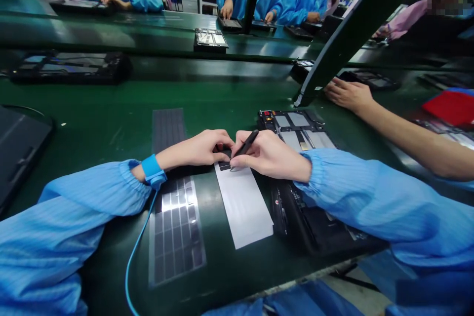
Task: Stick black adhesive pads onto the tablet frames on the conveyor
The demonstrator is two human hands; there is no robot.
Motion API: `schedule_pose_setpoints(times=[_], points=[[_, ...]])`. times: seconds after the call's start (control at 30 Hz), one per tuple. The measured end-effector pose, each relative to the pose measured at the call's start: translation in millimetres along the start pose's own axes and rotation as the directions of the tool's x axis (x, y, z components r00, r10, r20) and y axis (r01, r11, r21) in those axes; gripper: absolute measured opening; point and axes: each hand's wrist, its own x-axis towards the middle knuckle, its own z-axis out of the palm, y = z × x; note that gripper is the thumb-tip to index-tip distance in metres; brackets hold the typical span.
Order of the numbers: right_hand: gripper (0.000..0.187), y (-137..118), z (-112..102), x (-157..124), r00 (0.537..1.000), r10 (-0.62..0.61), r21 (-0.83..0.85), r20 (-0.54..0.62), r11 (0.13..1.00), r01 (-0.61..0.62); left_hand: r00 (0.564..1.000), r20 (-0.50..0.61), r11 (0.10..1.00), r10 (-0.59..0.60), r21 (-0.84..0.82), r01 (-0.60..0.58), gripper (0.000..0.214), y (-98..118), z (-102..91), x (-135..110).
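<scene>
A white backing sheet (244,207) with small black pieces at its top end lies aslant before me. My left hand (205,148) is closed at that top end, thumb and fingers pinching its edge. A slim black pen-like tool (247,143) with a thin pointed tip is in my right hand (268,155); the tip touches the sheet beside the black pieces. Left of it lies a clear sheet of dark rectangular stickers (177,232), and a dark striped strip (168,128) is behind my left wrist. An opened device housing (296,121) sits partly under my right forearm.
A blue wrist strap (151,168) with a cord (133,256) runs from my left wrist. A dark slanted post (355,34) rises at the right, near a co-worker's hand (350,94). More device housings (70,66) stand on the line. Several people work opposite.
</scene>
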Motion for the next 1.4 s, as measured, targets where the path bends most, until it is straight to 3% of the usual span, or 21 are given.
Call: schedule_pose_setpoints(times=[0.2,0.5,0.6,0.67,0.73,0.8,0.87,0.93,1.1,1.4], points=[[0.011,2.0,0.5,0.8,0.999,0.017,0.012,-0.031,1.000,-0.016,1.000,0.008,1.000,-0.020,0.015,0.019,0.020,0.3,0.5,0.2],[0.013,-6.1,3.4,8.4,0.998,0.034,-0.118,-0.044,0.992,-0.039,1.000,0.004,0.999,-0.024,0.023,0.023,0.015,-1.0,-1.0,2.1],[0.016,-16.8,-5.5,2.5,0.995,0.088,-0.013,-0.054,0.996,-0.089,0.999,0.009,0.997,-0.038,0.070,0.037,0.018,-2.6,-4.5,-1.4],[0.018,-20.9,-17.8,-8.3,0.983,0.101,0.109,-0.155,0.990,-0.085,0.999,-0.007,0.991,-0.045,0.122,0.045,0.021,1.1,-5.8,-4.0],[0.023,-18.8,-30.0,-23.8,0.927,0.114,0.191,-0.357,0.981,-0.047,0.997,-0.077,0.985,-0.023,0.166,0.035,0.022,11.4,-4.2,-5.0],[0.027,-10.6,-36.2,-40.6,0.832,0.131,0.225,-0.539,0.974,-0.008,0.980,-0.193,0.986,0.044,0.165,-0.012,0.016,27.4,1.3,-3.1],[0.029,0.1,-34.0,-55.0,0.758,0.148,0.243,-0.635,0.970,0.014,0.944,-0.310,0.990,0.115,0.114,-0.083,0.007,44.8,9.5,1.2],[0.028,8.7,-26.5,-64.1,0.730,0.162,0.264,-0.664,0.964,0.026,0.913,-0.370,0.985,0.170,0.050,-0.163,0.010,58.4,18.3,6.9],[0.026,13.4,-14.5,-66.9,0.759,0.133,0.268,-0.638,0.962,0.057,0.901,-0.373,0.964,0.220,-0.061,-0.260,0.022,65.7,32.9,15.6],[0.024,16.8,-15.1,-65.6,0.771,0.107,0.184,-0.628,0.983,0.014,0.939,-0.285,0.969,0.191,-0.097,-0.226,0.025,60.9,37.9,13.0]])
